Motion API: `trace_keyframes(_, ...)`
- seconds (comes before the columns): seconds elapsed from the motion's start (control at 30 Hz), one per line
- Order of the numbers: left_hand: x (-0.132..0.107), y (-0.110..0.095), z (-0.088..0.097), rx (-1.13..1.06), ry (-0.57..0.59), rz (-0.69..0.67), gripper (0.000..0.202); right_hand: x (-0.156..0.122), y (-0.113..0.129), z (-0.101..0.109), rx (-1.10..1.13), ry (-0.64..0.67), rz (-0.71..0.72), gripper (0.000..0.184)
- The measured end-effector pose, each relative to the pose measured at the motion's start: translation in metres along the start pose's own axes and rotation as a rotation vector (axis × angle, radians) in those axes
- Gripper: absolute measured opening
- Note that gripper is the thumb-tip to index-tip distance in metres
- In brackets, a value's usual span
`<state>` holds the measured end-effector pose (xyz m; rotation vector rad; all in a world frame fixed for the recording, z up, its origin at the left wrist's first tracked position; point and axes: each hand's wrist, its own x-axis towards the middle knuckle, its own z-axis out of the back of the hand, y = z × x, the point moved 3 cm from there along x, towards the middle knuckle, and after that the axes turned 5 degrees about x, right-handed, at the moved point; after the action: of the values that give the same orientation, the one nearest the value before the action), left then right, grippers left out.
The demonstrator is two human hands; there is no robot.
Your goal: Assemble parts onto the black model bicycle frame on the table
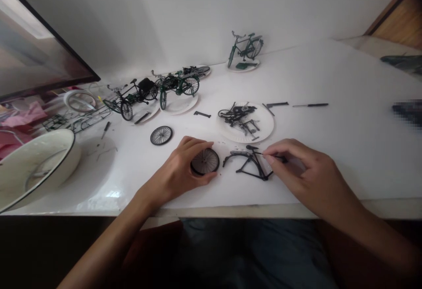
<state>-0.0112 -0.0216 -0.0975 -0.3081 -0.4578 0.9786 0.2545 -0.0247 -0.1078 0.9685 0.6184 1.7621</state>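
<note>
My left hand (180, 170) curls around a small black spoked wheel (205, 161), pinching it on the white table (329, 148). Just right of it lies a black miniature bicycle frame (248, 162) with a fender. My right hand (296, 166) pinches a thin dark tool or part at the frame's rear end, fingers closed. A paper plate (265, 124) holding several black bicycle parts sits just behind the frame. Another loose wheel (161, 135) lies left of my left hand.
Several assembled model bicycles (178, 83) stand on plates at the back, one more (244, 48) by the wall. A screwdriver (310, 105) lies at right, a white basin (36, 166) at left, a monitor (39, 52) above it.
</note>
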Motion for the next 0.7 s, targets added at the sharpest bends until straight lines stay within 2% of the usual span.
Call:
trace_keyframes(0.23, 0.0010, -0.0018, 0.0015, -0.015, 0.005, 0.021, 0.053, 0.0010, 0.0011, -0.0007, 0.016, 0.011, 0.010, 0.005)
trace_keyframes(0.43, 0.0002, 0.0023, -0.0007, -0.025, -0.037, -0.018, 0.053, 0.0000, 0.0001, -0.0019, 0.010, 0.001, 0.027, 0.005)
trace_keyframes(0.7, -0.0006, 0.0006, -0.0004, -0.027, -0.016, -0.007, 0.051, 0.0000, -0.0007, -0.0021, 0.024, 0.020, 0.014, 0.006)
